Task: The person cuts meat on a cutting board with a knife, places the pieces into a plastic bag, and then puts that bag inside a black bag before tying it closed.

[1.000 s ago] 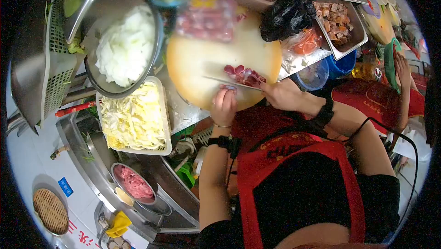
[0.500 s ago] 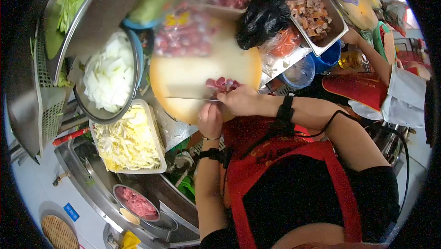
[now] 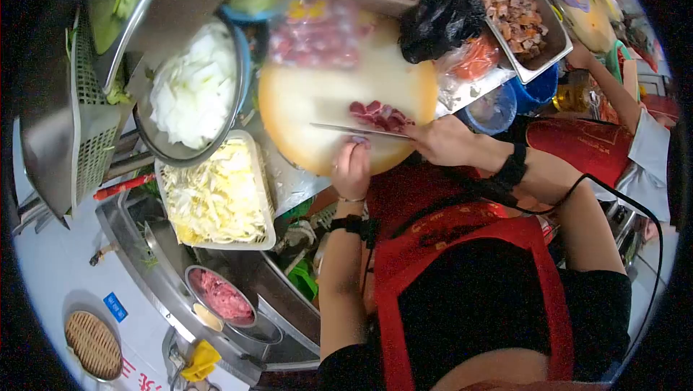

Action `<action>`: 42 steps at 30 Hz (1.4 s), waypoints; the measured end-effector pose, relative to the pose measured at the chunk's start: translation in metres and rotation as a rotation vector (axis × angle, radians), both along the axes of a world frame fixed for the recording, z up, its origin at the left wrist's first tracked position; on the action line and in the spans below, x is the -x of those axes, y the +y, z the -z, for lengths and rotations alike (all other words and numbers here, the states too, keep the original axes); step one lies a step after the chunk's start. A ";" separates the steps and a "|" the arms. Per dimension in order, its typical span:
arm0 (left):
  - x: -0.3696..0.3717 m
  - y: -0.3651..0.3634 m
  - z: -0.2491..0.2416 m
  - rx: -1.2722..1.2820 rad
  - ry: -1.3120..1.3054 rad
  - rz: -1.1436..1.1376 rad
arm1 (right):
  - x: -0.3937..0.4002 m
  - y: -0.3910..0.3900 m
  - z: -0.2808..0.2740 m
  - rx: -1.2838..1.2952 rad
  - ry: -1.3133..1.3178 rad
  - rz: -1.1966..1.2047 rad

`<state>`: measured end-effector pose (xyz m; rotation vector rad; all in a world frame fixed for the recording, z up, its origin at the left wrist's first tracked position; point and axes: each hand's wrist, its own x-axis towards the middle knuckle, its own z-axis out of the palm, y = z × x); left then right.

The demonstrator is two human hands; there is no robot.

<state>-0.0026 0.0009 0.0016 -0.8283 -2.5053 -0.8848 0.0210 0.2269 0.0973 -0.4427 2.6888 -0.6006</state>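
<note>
A round pale chopping board (image 3: 303, 95) lies in front of me. My right hand (image 3: 447, 140) is closed around the handle end of a knife (image 3: 348, 129), whose blade points left across the board, edge-on to my view. Just below the blade, my left hand (image 3: 351, 166) has its fingertips pinched on a small pinkish piece of meat (image 3: 359, 140). Dark red meat slices (image 3: 380, 114) lie in a small pile on the far side of the blade. A clear bag of meat pieces (image 3: 314, 38), somewhat blurred, rests on the board's far part.
To the left stand a bowl of white chopped vegetable (image 3: 191, 95) and a basket of shredded cabbage (image 3: 216, 196). Behind right are a black plastic bag (image 3: 444, 12) and a metal tray of diced meat (image 3: 518, 26). Another person's arm (image 3: 613, 88) shows at the right.
The view has shifted, so the scene sits further right and up. My right hand and the knife have moved rightward, away from my left hand, showing more of the slices.
</note>
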 end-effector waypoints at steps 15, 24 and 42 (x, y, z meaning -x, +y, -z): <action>0.001 -0.003 0.001 -0.022 -0.031 0.021 | 0.021 -0.050 0.019 -0.133 0.058 -0.052; -0.002 -0.001 0.009 -0.059 0.044 -0.011 | 0.022 -0.052 0.026 -0.082 -0.138 -0.008; -0.002 -0.001 0.005 -0.010 -0.001 -0.021 | -0.008 -0.011 0.001 0.005 0.152 -0.032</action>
